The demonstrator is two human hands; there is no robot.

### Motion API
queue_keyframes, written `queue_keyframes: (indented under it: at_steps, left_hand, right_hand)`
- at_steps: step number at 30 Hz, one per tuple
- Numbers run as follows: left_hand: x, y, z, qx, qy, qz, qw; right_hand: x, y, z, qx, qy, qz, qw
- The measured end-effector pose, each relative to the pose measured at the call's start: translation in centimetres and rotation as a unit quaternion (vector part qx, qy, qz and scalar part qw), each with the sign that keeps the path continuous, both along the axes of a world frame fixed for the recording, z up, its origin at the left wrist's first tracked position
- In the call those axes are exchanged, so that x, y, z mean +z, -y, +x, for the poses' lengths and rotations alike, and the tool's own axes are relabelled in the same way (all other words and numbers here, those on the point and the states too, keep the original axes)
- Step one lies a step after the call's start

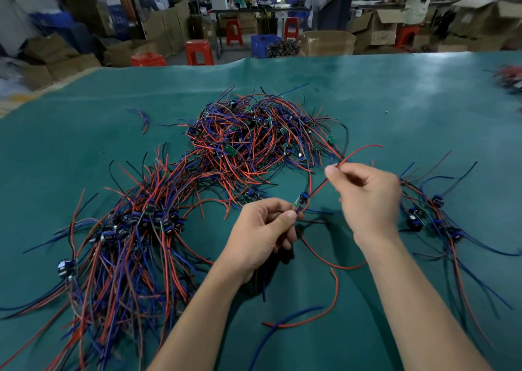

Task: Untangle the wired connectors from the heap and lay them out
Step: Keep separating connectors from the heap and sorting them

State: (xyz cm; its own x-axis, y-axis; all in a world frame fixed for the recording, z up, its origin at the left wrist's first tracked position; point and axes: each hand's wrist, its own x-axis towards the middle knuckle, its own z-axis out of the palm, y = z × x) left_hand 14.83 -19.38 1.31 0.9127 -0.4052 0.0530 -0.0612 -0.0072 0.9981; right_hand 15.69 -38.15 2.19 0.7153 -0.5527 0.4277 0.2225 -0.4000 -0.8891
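Left hand (265,229) pinches a small connector (301,201) between thumb and fingers, just above the green table (423,102). Right hand (367,198), beside it and slightly farther out, pinches that connector's red wire (319,189) at its fingertips. The wire runs diagonally, from connector up-right past the right hand toward the heap (254,141). Likely next: pull it free along that line. Sorted connectors (135,229) lie left, a smaller group (435,218) right, heap straight ahead beyond both hands.

Bare green mat (395,102) beyond the tangled heap (254,139)
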Motion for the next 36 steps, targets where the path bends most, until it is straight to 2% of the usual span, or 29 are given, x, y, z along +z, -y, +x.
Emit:
queue_keyframes:
  at_steps: [4,8,10,12,14,16,17,22,26,28,29,32,36]
  left_hand:
    - [0.0,0.1,-0.1,-0.011,0.002,0.01,1.0]
    - [-0.1,0.4,-0.1,0.039,0.006,0.005,0.999]
    - [-0.1,0.4,0.1,0.08,0.007,-0.015,0.997]
    - [0.0,0.6,0.1,0.101,0.006,-0.037,0.994]
    - [0.0,0.7,0.0,0.103,0.007,-0.052,0.993]
    - [0.1,0.6,-0.1,0.096,0.012,-0.052,0.994]
    - [0.1,0.5,-0.1,0.091,0.012,-0.049,0.995]
    - [0.2,0.5,-0.1,0.054,0.001,-0.027,0.998]
    - [0.3,0.5,-0.5,0.017,0.001,-0.012,1.0]
    - [0.4,0.4,-0.6,0.001,-0.002,0.001,1.0]
    - [0.5,0.4,-0.7,-0.006,0.0,0.011,1.0]
    - [0.5,0.7,-0.9,-0.021,0.009,0.034,0.999]
    - [0.3,0.7,-0.8,-0.003,0.012,0.044,0.999]
  right_hand:
    - [0.1,2.7,0.0,-0.117,0.061,0.0,0.991]
    - [0.3,3.7,-0.1,-0.228,0.106,0.108,0.962]
    - [0.4,3.6,-0.3,-0.245,0.075,0.147,0.955]
    - [0.4,1.8,-0.4,-0.136,0.005,0.16,0.978]
    - [0.3,-1.4,-0.8,0.052,-0.092,0.076,0.992]
    - [0.2,-4.3,-1.4,0.201,-0.129,0.019,0.971]
    - [0.1,-5.0,-1.6,0.236,-0.12,0.018,0.964]
    - [-0.3,-3.8,-1.5,0.213,-0.07,0.004,0.974]
    - [0.1,-2.4,-1.3,0.135,-0.045,0.014,0.99]
    - [0.6,-1.4,-1.1,0.089,-0.027,0.065,0.994]
    - [0.8,-0.8,-1.0,0.071,-0.01,0.126,0.989]
    - [1.9,0.6,-1.4,0.044,0.032,0.304,0.951]
    - [3.9,1.4,-2.2,0.021,0.102,0.394,0.913]
